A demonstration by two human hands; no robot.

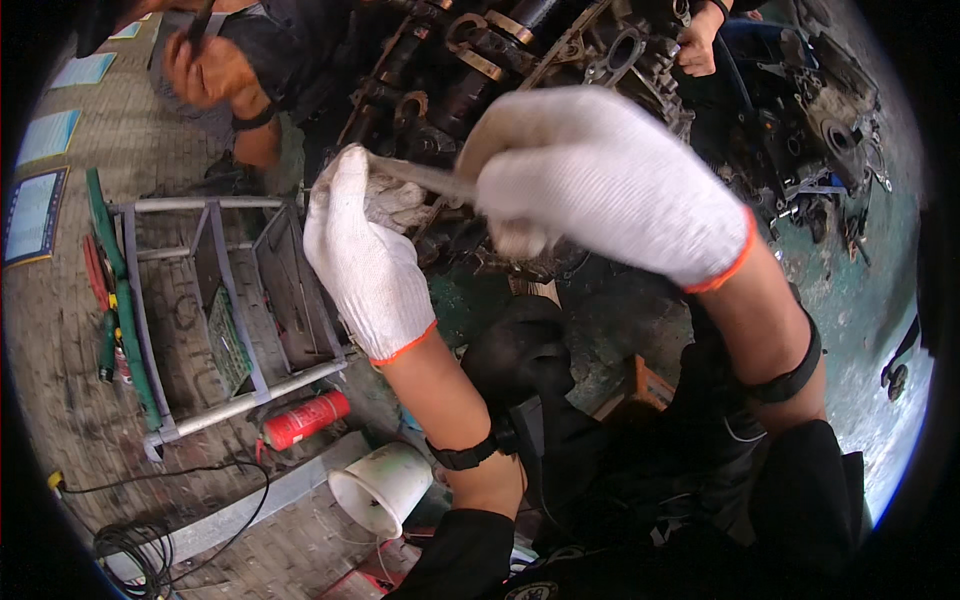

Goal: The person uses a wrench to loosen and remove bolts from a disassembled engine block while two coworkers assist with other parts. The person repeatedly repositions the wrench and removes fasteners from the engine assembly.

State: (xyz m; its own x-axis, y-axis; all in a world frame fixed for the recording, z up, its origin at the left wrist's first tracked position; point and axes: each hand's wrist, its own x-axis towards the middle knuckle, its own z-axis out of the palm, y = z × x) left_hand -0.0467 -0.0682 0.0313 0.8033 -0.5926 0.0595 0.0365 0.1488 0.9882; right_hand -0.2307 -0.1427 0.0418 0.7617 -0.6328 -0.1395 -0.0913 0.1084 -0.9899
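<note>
Strip (425, 177), flat, greyish, blurred: over engine (480, 62), near side, held at both ends. Left hand (370, 245), gloved: thumb and fingers pinching one end. Right hand (610, 180), gloved: curled round other end; two-ended grip presumably for steadiness. Beyond right hand: co-worker's bare hand (697, 50), at engine. Left of left hand: metal frame (238, 302), apart from engine, perhaps for elbow room. Nearer than left hand: white bucket (408, 475), tilted.

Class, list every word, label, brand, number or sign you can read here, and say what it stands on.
Nothing reads clearly.
Red fire extinguisher: pale print, too small to read.
Blue-bordered sheet at far left: print too small to read.
Round emblem on black clothing: too small to read.
</note>
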